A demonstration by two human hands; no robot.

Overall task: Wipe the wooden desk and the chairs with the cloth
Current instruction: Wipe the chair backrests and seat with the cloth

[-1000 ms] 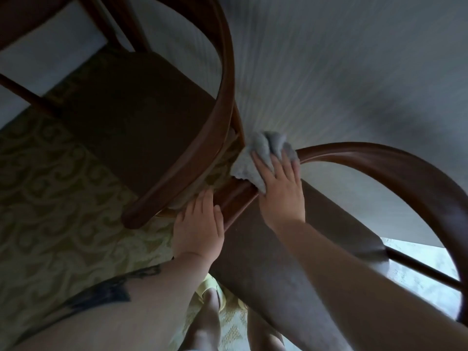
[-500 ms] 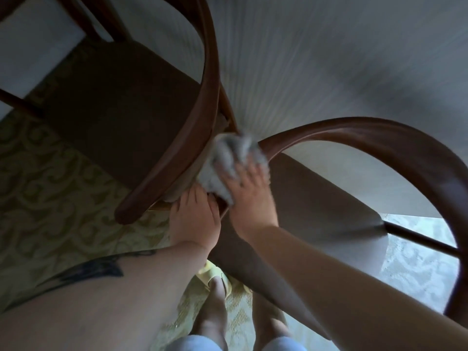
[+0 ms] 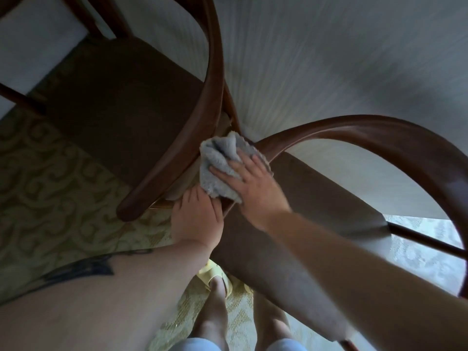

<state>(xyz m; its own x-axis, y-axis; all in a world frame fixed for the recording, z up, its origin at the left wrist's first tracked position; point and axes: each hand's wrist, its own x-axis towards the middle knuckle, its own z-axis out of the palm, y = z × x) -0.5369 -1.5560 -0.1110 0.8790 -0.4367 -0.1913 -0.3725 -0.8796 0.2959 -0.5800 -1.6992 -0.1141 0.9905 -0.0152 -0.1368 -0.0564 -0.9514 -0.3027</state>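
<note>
Patterned green carpet (image 3: 50, 188), striped wall (image 3: 316, 59)

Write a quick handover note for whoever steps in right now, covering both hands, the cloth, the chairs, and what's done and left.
Right hand: fingers spread flat, pressing the grey cloth onto the near end of the right chair's curved armrest.
Left hand: rests on the right chair's seat edge beside the cloth, holding nothing.
Left chair stands close alongside, its armrest tip next to the cloth.
Done: cannot tell which surfaces are already wiped.
Left: finish this armrest; the desk is not in view.
</note>
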